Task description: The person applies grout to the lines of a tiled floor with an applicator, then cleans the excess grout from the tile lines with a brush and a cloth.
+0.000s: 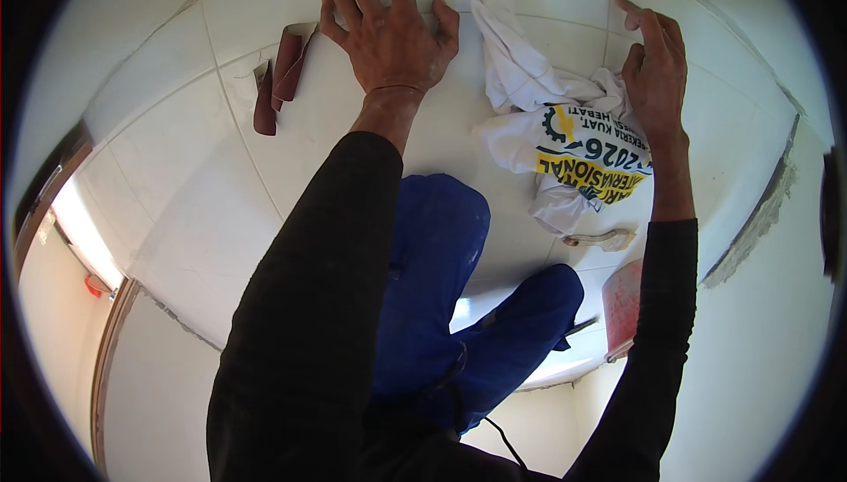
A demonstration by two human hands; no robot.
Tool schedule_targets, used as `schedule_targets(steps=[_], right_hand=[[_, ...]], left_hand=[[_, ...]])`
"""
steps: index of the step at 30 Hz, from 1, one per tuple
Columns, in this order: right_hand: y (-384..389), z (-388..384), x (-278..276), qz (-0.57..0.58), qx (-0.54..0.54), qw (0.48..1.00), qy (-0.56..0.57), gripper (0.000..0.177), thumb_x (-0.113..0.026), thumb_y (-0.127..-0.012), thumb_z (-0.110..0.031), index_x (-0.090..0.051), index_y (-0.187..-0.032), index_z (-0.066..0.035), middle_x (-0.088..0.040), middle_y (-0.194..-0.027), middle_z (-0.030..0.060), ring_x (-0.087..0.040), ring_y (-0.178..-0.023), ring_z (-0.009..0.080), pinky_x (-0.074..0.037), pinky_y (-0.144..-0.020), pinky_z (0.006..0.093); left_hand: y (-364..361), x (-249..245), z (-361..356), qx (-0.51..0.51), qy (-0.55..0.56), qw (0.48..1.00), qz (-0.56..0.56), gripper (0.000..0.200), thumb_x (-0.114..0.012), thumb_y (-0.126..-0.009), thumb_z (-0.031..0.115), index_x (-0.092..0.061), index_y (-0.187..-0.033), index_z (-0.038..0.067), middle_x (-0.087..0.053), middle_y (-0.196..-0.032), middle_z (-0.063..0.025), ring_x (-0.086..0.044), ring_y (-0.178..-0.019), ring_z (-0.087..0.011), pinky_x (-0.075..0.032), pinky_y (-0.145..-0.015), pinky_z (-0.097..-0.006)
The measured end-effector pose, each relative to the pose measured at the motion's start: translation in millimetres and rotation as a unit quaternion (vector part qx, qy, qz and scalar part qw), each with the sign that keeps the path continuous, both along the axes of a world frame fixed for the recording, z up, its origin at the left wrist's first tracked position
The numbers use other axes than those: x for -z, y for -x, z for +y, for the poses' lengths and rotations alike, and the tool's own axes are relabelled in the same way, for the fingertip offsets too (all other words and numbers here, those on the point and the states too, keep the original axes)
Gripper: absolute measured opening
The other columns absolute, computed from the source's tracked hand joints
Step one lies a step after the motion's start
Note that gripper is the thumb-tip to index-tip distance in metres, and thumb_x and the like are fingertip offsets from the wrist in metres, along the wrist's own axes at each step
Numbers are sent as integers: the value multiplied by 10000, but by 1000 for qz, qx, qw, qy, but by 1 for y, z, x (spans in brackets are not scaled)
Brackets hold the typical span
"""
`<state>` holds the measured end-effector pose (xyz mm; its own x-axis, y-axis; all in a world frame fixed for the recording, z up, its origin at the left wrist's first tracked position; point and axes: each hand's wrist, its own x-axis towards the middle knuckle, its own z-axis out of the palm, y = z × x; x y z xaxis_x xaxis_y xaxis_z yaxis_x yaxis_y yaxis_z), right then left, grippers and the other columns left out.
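My left hand (395, 41) rests on the white tiled floor (256, 155) with its fingers spread and nothing in it. To its left lie curled pieces of reddish-brown sandpaper (288, 65). My right hand (657, 76) is at the tiles on the right, its index finger stretched out near a tile joint and the other fingers bent; no object shows in it. A crumpled white printed T-shirt (520, 63) with green and yellow lettering lies beside this hand, partly behind its wrist. Just below the shirt is a small tool (604, 239) with a pale, curved body, perhaps a brush.
A dusty red bucket (623, 301) stands by my right forearm, which partly hides it. My knees in blue trousers (441, 235) are bent over the tiles. Rough grey mortar (763, 199) runs along the floor edge at right. A doorway with a brown frame (115, 350) is at left.
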<state>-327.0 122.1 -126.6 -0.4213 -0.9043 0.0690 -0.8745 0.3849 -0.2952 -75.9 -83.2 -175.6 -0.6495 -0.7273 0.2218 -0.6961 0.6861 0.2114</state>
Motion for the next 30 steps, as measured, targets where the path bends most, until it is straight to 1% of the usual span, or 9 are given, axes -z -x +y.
schedule_targets(steps=[5, 7, 10, 13, 16, 19, 22, 25, 30], right_hand=[[-3, -9, 4, 35, -17, 999, 3, 644, -631, -833, 145, -679, -1389, -176, -752, -1090, 8, -664, -1164, 238, -497, -991, 443], [-9, -5, 0, 73, -14, 997, -31, 678, -644, -817, 147, -671, -1410, -181, -763, -1046, -6, -659, -1167, 229, -474, -989, 441], [-17, 7, 0, 68, -31, 997, -29, 676, -657, -810, 144, -674, -1404, -180, -772, -1022, -15, -661, -1155, 226, -467, -978, 434], [-23, 15, -1, 45, -19, 999, -14, 668, -644, -803, 155, -678, -1386, -171, -768, -1014, -22, -661, -1146, 224, -465, -971, 435], [-19, 16, -1, -3, 3, 1000, 21, 663, -616, -804, 167, -682, -1368, -174, -755, -1040, -24, -653, -1166, 229, -461, -982, 439], [-10, 6, -2, 10, 12, 1000, -3, 668, -590, -817, 167, -666, -1384, -178, -742, -1090, -19, -642, -1204, 241, -456, -993, 454], [1, -8, 4, 41, 0, 999, 2, 663, -600, -843, 144, -646, -1415, -188, -734, -1144, -6, -632, -1234, 249, -451, -1007, 465], [0, -12, 6, 82, -12, 996, -22, 660, -616, -857, 127, -631, -1437, -187, -738, -1103, -12, -631, -1242, 245, -445, -1019, 469], [-21, 4, -4, 79, -15, 996, -45, 639, -636, -849, 121, -654, -1412, -182, -765, -1081, -15, -645, -1212, 239, -442, -1017, 463]], left_hand=[[0, 1, 0, 4, 4, 1000, 12, 609, -681, -902, 394, -545, -1467, 213, -403, -1527, -184, -354, -1450, -375, -246, -1152, -605], [0, -1, 1, -4, 1, 1000, -17, 607, -676, -904, 391, -544, -1468, 212, -404, -1527, -184, -360, -1448, -375, -250, -1151, -607], [0, 0, 0, 2, 5, 1000, 4, 608, -676, -903, 388, -544, -1470, 211, -404, -1527, -185, -356, -1454, -375, -249, -1150, -610], [0, -1, 0, -5, 2, 1000, -11, 602, -669, -909, 389, -544, -1470, 211, -404, -1527, -185, -362, -1449, -374, -246, -1152, -609], [0, 0, 0, 2, 5, 1000, 9, 606, -671, -906, 394, -545, -1470, 212, -404, -1527, -184, -363, -1445, -372, -246, -1151, -610], [0, -1, 1, -4, 3, 1000, -17, 602, -668, -908, 398, -545, -1468, 215, -405, -1527, -182, -370, -1436, -371, -248, -1150, -605], [0, 0, 0, 2, 5, 1000, 3, 605, -671, -908, 402, -544, -1468, 212, -403, -1528, -181, -363, -1444, -369, -248, -1150, -603], [1, -1, 1, -4, 8, 1000, -18, 600, -665, -913, 404, -544, -1467, 208, -400, -1527, -179, -366, -1443, -370, -248, -1150, -599], [1, -1, 1, -2, 5, 1000, -3, 603, -666, -912, 404, -543, -1469, 207, -399, -1527, -178, -363, -1446, -369, -247, -1152, -599]])
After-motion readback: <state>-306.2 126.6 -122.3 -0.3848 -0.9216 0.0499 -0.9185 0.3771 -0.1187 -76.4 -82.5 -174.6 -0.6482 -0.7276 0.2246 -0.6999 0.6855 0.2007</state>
